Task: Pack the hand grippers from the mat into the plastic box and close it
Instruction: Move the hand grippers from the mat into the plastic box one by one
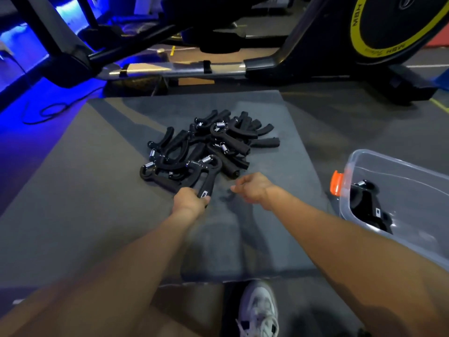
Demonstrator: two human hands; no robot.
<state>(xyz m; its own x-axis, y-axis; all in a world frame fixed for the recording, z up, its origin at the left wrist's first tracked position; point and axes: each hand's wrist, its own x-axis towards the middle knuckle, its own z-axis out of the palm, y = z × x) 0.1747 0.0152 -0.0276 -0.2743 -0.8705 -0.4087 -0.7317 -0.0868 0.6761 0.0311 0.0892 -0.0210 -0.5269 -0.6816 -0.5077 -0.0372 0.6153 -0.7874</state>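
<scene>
A pile of several black hand grippers (213, 142) with silver springs lies in the middle of the grey mat (97, 190). My left hand (190, 200) is closed around the handle of the nearest hand gripper (208, 177) at the pile's near edge. My right hand (254, 187) hovers just right of it, fingers loosely curled, holding nothing. The clear plastic box (364, 156) with an orange latch (336, 182) stands open at the right, off the mat. At least one black hand gripper (369, 207) lies inside it.
An exercise bike with a yellow-rimmed flywheel (388, 25) and its metal base rail (175, 70) stand just beyond the mat. A cable (48, 110) loops on the blue-lit floor at the left. My white shoe (258, 310) is at the mat's near edge.
</scene>
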